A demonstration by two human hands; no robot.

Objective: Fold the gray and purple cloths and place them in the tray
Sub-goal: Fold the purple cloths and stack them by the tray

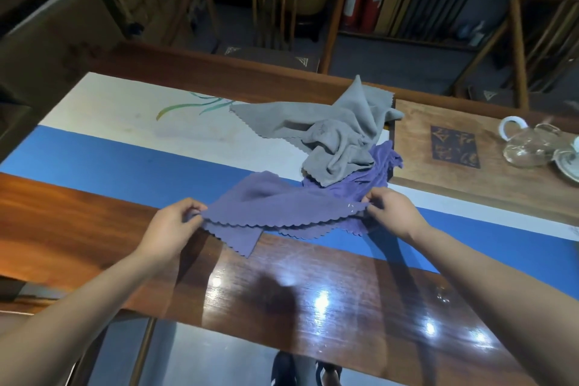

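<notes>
My left hand (170, 222) and right hand (390, 208) pinch the scalloped purple microfibre cloth (275, 207) taut over the table edge, starting its first fold; next, I judge, matching corners before the crumpled gray cloth (332, 131).

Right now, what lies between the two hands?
In the head view, only the purple cloth: its scalloped edge is stretched from the left hand to the right hand.

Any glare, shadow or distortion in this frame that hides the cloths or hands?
Head view: ceiling-light glare spots the glossy table near the camera, not the purple cloth; a dark shadow lies below it; wide-angle bending curves the edges; the room behind is dim; both hands are sharp.
</notes>
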